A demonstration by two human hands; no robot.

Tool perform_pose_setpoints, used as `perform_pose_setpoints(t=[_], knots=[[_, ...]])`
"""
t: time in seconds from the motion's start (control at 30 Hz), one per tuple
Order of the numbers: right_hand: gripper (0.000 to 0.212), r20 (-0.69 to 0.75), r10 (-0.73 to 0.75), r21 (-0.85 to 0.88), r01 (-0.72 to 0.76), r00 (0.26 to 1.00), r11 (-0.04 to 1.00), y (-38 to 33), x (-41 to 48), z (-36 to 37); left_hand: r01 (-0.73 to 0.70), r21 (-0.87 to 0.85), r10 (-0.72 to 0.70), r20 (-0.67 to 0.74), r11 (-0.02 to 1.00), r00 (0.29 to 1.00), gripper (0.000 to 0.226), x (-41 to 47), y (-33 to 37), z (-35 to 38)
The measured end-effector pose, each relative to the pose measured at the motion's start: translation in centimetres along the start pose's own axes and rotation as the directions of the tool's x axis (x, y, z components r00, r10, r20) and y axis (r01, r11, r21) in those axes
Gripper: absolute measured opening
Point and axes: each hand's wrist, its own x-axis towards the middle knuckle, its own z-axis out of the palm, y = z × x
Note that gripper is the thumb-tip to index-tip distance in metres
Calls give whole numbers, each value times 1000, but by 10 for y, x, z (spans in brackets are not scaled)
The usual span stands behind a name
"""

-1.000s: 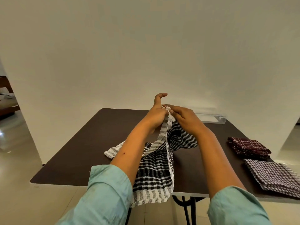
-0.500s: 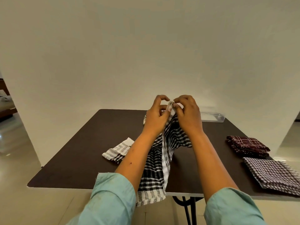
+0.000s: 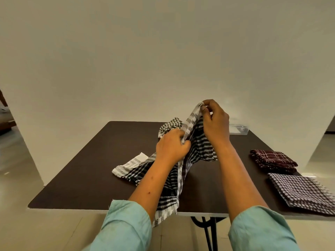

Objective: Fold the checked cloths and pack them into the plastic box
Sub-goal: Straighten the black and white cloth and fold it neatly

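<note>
Mid-frame, the left hand [image 3: 172, 149] slides down the checked cloth [image 3: 203, 151] hem from the right hand [image 3: 215, 125] (both pinch it): spreading for folding.

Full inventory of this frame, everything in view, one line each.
black-and-white checked cloth: 1, black and white, held over the table, end hanging past near edge
maroon checked cloth: 1, maroon and white, folded, table's right side
small-check cloth: 1, dark and white, folded, right near corner
plastic box: 1, clear, table's far right
table: 1, dark brown, centre
table legs: partly seen, black, under near edge
wall: 1, off-white, behind table
sleeves: 2, teal, bottom
left hand: 1, grips cloth edge lower down
right hand: 1, pinches cloth's top corner
</note>
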Motion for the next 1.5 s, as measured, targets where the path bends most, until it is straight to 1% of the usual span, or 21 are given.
perform_pose_setpoints(t=[0.03, 0.1, 0.2, 0.27, 0.33, 0.37, 0.43, 0.5, 0.53, 0.6, 0.63, 0.7, 0.73, 0.8, 0.9, 1.03, 1.17, 1.23, 1.37, 1.43, 1.5], knots=[[17, -22, 3, -6, -3, 1000, 1000, 0, 1, -2, 36, -10, -36, 22, 999, 999, 17, 1, -3, 1], [18, -91, 35, -18, -36, 995, 999, 4, 4, -6, 89, -24, -86, 79, 996, 993, 27, 2, -12, 0], [20, -265, 140, -28, -153, 954, 988, 16, 11, -20, 128, 57, -135, 132, 990, 982, 32, 4, -25, -9], [22, -394, 264, -18, -295, 880, 955, 24, 16, -32, 154, 154, -177, 147, 976, 973, 29, 7, -35, -18], [24, -486, 412, 7, -468, 771, 884, 28, 20, -44, 170, 207, -202, 147, 964, 968, 21, 11, -46, -28], [26, -505, 458, 35, -513, 731, 858, 30, 21, -49, 175, 203, -206, 144, 964, 968, 19, 12, -49, -32], [28, -494, 483, 105, -502, 723, 858, 31, 19, -52, 173, 152, -194, 134, 973, 972, 25, 16, -51, -40], [27, -434, 457, 129, -449, 776, 884, 26, 14, -48, 134, 96, -145, 122, 986, 982, 30, 21, -42, -43], [26, -368, 418, 119, -404, 831, 907, 20, 10, -43, 108, 62, -114, 114, 992, 987, 32, 23, -34, -44], [20, -98, 277, 79, -270, 956, 960, 9, 2, -30, 40, -22, -38, 100, 999, 994, 31, 28, -16, -42], [19, 92, 190, 45, -194, 978, 980, 2, -2, -23, 3, -64, 3, 101, 998, 995, 31, 29, -6, -41], [30, 401, 67, 15, -80, 914, 997, -8, -7, -12, -58, -137, 75, 119, 989, 990, 33, 29, 9, -42], [35, 479, 40, 42, -68, 877, 997, -12, -9, -9, -84, -170, 106, 124, 982, 987, 35, 28, 13, -44], [44, 543, 18, 108, -91, 840, 990, -14, -8, -7, -126, -205, 149, 100, 971, 984, 37, 26, 15, -48], [44, 591, 77, -3, -93, 803, 996, -6, -3, -10, -143, -162, 152, 41, 976, 988, 32, 25, 6, -49], [12, 484, 55, -140, 15, 873, 990, -3, -2, -3, -220, -13, 220, 41, 976, 975, 33, 26, 0, -48], [22, 282, 72, -207, -12, 957, 978, -4, 1, -3, -204, 280, 197, 53, 938, 979, 45, 27, -1, -43], [23, 140, 50, -233, -16, 989, 972, -4, 4, -9, -171, 360, 157, 66, 917, 985, 49, 29, -8, -41], [28, -131, 25, -166, -47, 991, 985, -5, 12, -26, -62, 385, 30, 86, 921, 996, 41, 33, -23, -45], [29, -219, 49, -116, -75, 974, 990, -5, 13, -30, -29, 374, 12, 50, 927, 999, 36, 33, -28, -45], [29, -253, 96, -53, -113, 963, 992, -4, 14, -32, 11, 352, -12, 0, 936, 1000, 35, 34, -32, -44]])
